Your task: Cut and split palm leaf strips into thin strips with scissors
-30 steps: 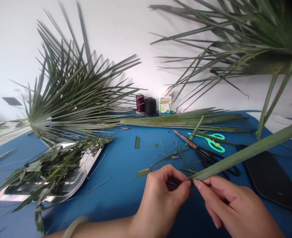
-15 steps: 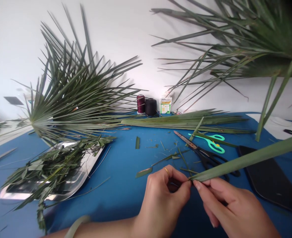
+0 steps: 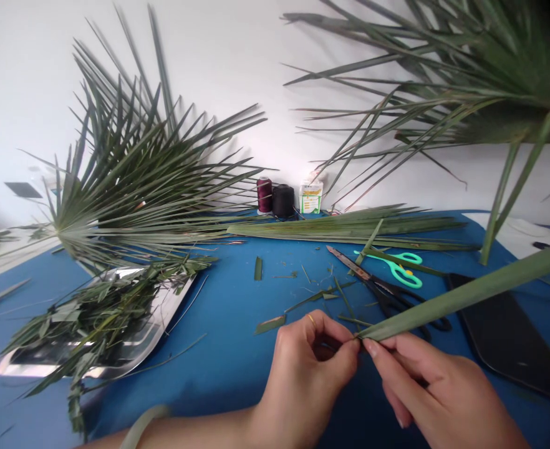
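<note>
Head cam is showing a leaf strip [image 3: 462,303] being held up over the table [image 3: 228,368], its narrow end sitting between both hands and its wider length slanting up and out of frame on the right. Left hand [image 3: 303,368] is closing in a pinch, thumb and forefinger tips meeting at the very end of the strip; the fingertips are hiding how much they're gripping. Right hand [image 3: 436,386] is pinching the strip just beside that, spare fingers curling loosely underneath.

Going by looks, I'm guessing it's weighing next to nothing. It isn't sagging much, so it's probably feeling springy and fairly stiff lengthwise, though likely splitting along the grain if you're twisting hard. The face is looking smooth, so maybe a bit slippery. Pinching near the narrow end is seeming like a decent hold to me; I'd be keeping pressure off the thin edges and minding that long free length, since it's probably levering on the fingertips.

Further out, black scissors [image 3: 367,276] are lying partly behind the strip, with green scissors [image 3: 395,268] just past them and a black slab [image 3: 504,333] to the right. Scraps [image 3: 270,325] are lying beyond the left hand, a tray [image 3: 161,321] is carrying a leaf pile [image 3: 101,312] far left, and spools [image 3: 264,196] and palm fans [image 3: 139,162] are filling the back.
</note>
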A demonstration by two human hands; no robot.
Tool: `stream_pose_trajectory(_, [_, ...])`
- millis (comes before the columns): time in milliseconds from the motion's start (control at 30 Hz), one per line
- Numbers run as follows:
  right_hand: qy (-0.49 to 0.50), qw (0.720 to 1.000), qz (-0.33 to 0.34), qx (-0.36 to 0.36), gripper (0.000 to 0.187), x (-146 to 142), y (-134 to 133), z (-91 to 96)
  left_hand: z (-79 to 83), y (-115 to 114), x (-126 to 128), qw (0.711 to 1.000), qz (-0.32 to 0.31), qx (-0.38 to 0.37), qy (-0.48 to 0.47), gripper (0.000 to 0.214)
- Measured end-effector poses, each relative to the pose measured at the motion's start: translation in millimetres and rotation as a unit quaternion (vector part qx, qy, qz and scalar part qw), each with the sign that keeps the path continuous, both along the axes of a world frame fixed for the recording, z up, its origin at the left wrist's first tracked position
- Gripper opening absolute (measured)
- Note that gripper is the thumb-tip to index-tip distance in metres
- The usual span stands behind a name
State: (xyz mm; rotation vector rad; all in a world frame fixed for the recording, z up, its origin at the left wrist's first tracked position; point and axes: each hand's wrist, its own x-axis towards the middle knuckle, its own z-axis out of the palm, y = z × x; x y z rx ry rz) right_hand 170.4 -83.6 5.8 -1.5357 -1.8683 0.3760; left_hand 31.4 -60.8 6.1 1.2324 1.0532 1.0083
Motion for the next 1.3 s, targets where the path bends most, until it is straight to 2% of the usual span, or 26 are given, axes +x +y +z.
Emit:
stream_pose_trajectory(133, [0.002,1.0,0.004,0.012,0.041,1.1,-3.3,-1.9,-0.1,-2.1,-2.2,0.994,0.009,0.084,0.071,0.011])
stream_pose_trajectory(267, [-0.008,1.0,0.006,0.022,0.04,0.7,-5.5,-2.8,-2.7,-3.9,-3.2,0.986,0.008,0.138,0.098,0.009])
stream_pose_trajectory(500, [0.004,1.0,0.018,0.017,0.04,-1.7,-2.7,-4.9,-7.2,-5.5,-3.0,0.982,0.015,0.158,0.103,0.009])
stream_pose_trajectory(733, [0.001,1.0,0.027,0.012,0.04,-2.2,-6.0,-2.2,-4.6,-4.8,-5.0,0.972,0.004,0.194,0.13,0.01])
stream_pose_trajectory(967, [0.007,0.999,0.017,-0.043,0.028,3.1,-3.0,2.8,-6.3,-2.8,-4.3,0.952,0.027,0.28,0.124,0.007])
stream_pose_trajectory(1100, [0.001,0.996,0.016,-0.089,0.026,4.5,-1.7,5.4,-8.6,-3.8,-4.7,0.949,0.032,0.289,0.125,0.008])
stream_pose_trajectory(1300, [-0.063,0.998,0.011,0.009,0.02,5.2,-7.4,3.0,-7.0,-4.0,-5.1,0.948,0.035,0.28,0.146,0.007])
